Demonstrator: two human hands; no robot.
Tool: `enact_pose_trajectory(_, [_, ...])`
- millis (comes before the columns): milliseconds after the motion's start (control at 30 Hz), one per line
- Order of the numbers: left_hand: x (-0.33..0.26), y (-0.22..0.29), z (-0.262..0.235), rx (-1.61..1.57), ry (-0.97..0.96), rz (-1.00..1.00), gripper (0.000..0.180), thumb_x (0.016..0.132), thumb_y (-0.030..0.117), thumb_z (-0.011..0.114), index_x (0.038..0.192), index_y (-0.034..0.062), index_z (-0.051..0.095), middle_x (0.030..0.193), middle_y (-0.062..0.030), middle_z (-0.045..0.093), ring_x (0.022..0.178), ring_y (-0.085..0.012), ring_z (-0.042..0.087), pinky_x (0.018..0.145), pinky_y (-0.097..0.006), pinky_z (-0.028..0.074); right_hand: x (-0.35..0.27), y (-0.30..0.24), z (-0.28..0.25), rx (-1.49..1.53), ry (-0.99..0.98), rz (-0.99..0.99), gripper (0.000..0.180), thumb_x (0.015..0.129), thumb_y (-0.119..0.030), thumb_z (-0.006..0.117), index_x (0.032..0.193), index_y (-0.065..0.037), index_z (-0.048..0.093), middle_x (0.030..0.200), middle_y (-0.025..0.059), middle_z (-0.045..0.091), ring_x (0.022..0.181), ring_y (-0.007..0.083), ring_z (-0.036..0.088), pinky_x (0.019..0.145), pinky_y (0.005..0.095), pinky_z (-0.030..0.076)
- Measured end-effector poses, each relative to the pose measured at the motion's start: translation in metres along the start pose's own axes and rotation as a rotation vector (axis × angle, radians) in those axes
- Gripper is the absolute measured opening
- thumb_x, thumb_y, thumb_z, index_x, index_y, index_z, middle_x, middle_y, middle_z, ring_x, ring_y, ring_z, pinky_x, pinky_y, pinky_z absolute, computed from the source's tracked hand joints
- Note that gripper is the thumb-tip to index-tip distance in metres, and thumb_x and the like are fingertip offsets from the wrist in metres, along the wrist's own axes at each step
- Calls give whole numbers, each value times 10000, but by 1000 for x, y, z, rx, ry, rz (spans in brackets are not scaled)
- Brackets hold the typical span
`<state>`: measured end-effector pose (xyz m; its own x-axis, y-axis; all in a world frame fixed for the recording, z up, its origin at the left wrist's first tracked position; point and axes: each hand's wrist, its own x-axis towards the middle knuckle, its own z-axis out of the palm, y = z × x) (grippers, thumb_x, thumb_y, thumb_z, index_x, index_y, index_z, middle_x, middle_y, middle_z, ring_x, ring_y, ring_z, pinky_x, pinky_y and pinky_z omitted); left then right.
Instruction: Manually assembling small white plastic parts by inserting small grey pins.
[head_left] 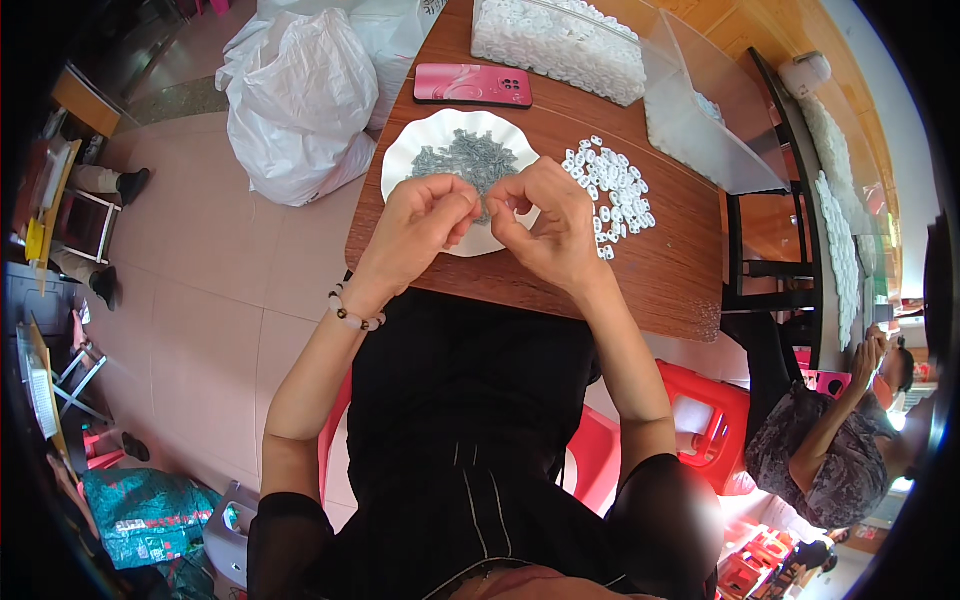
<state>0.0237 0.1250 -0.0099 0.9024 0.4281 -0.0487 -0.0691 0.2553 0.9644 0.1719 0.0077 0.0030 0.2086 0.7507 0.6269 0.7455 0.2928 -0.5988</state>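
Note:
My left hand [425, 222] and my right hand [545, 228] meet fingertip to fingertip over the near edge of a white scalloped plate [415, 150]. The plate holds a heap of small grey metal screws [465, 158]. Both hands pinch something tiny between thumb and fingers; what it is stays hidden by the fingers. Just right of my right hand, several small white plastic pieces [612, 190] lie loose on the brown wooden table [660, 275]. A bead bracelet [355, 317] circles my left wrist.
A pink phone [472, 85] lies behind the plate. A clear bag of white pieces [560, 45] and a clear plastic box [700, 120] stand farther back. White sacks [300, 100] sit on the floor left. Red stools [705, 420] and another person [840, 440] are at the right.

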Motion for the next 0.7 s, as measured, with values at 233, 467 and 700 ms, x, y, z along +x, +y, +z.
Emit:
enact_pose_trajectory(233, [-4, 4, 12, 184, 145, 115, 105, 858, 103, 641, 870, 2, 618, 691, -1, 578, 639, -96, 554, 576, -237, 437, 1, 1, -1, 130, -62, 193, 27, 776, -12, 668, 790, -17, 645, 697, -7, 599, 645, 86, 498, 569, 241, 400])
enact_pose_trajectory(467, [1, 10, -4, 1071, 207, 883, 116, 781, 56, 683, 893, 52, 657, 854, -77, 628, 776, -251, 602, 643, -329, 486, 2, -6, -6, 321, -157, 536, 71, 832, -77, 655, 811, -10, 645, 725, -43, 597, 661, 17, 492, 592, 196, 387])
enact_pose_trajectory(700, [3, 4, -15, 777, 254, 601, 124, 805, 37, 661, 927, 21, 674, 862, -68, 641, 736, -177, 593, 668, -285, 468, 6, -5, -7, 407, -144, 678, 82, 842, -89, 619, 828, -14, 649, 722, -24, 602, 650, 28, 502, 603, 197, 400])
